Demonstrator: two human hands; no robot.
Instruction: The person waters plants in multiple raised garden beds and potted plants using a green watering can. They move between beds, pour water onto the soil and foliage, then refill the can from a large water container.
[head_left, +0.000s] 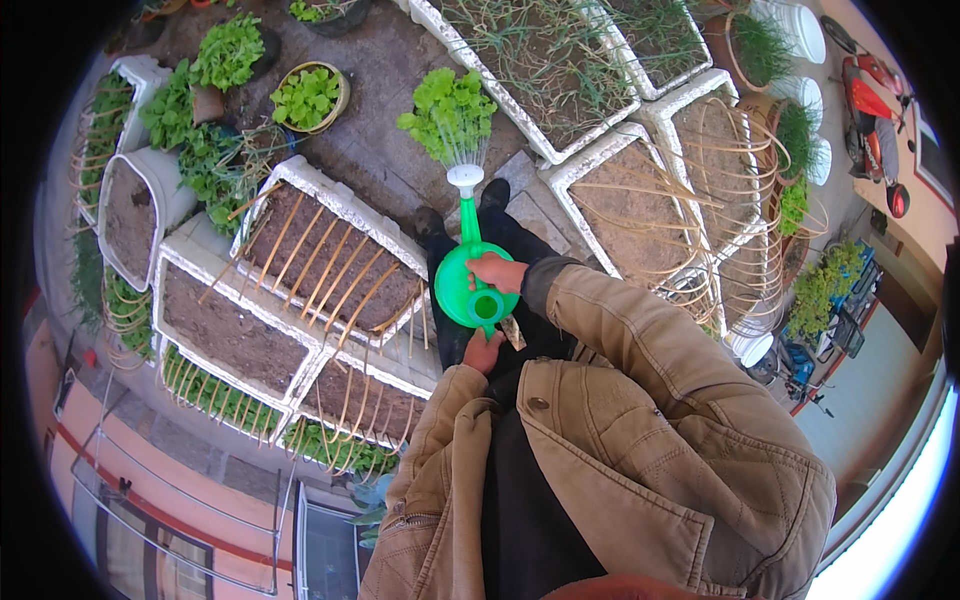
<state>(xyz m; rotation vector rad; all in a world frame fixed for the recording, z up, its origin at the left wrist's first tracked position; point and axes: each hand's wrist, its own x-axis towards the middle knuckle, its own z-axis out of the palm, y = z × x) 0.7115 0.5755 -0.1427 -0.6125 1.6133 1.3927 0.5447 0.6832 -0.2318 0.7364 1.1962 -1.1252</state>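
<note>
A green plastic watering can (451, 283) with a white sprinkler rose (465, 176) is between my two hands. My right hand (498, 271) grips its top handle, close to the base of the spout. Lower down, my left hand (484, 350) is closed around the rear handle, below the round filling opening. Thin streams of water leave the rose and fall over a light green lettuce plant (442, 109) ahead of my feet. Whatever container the lettuce stands in is hidden beneath its leaves.
White foam planters of soil stand left (330, 191) and right (559, 180), several with bent bamboo hoops (360, 300). A foam box (517, 139) holds thin, grassy plants. A round pot (341, 97) of greens is ahead left. My shoes (495, 193) stand on paving between the planters.
</note>
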